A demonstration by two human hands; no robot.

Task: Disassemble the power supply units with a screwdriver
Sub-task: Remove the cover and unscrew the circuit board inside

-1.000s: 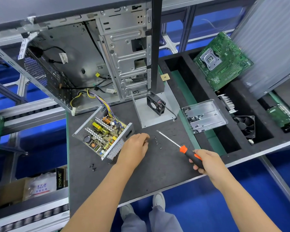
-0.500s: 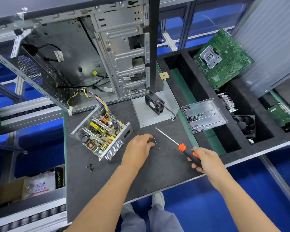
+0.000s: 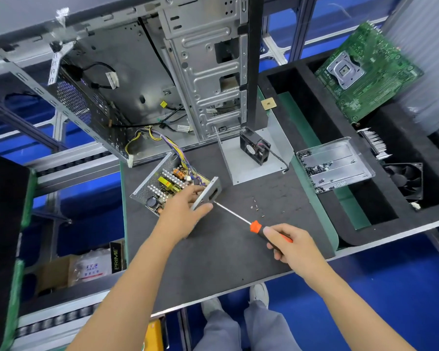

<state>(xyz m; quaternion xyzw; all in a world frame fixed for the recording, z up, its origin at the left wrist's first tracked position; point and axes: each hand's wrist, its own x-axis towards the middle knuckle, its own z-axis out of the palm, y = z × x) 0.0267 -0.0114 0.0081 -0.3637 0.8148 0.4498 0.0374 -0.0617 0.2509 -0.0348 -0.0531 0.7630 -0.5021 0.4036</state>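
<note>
An opened power supply unit [image 3: 167, 183] lies on the dark work mat, its circuit board and coloured wires exposed. My left hand [image 3: 185, 211] grips the unit's near end wall, thumb on the outside of the metal panel and fingers inside. My right hand [image 3: 289, 247] grips the orange and black handle of a screwdriver [image 3: 238, 217]; its shaft points up and left, with the tip at the lower corner of that end wall. A few loose screws [image 3: 256, 206] lie on the mat just right of the shaft.
An open computer case [image 3: 142, 79] stands behind the unit. A grey metal cover with a black fan [image 3: 255, 149] sits to the right, then a metal tray of screws [image 3: 335, 167]. A green motherboard [image 3: 365, 72] and another fan [image 3: 403, 181] lie in black foam bins at right.
My left hand left the loose screws and moved left onto the power supply's end wall. The screwdriver swung left until its tip met the unit.
</note>
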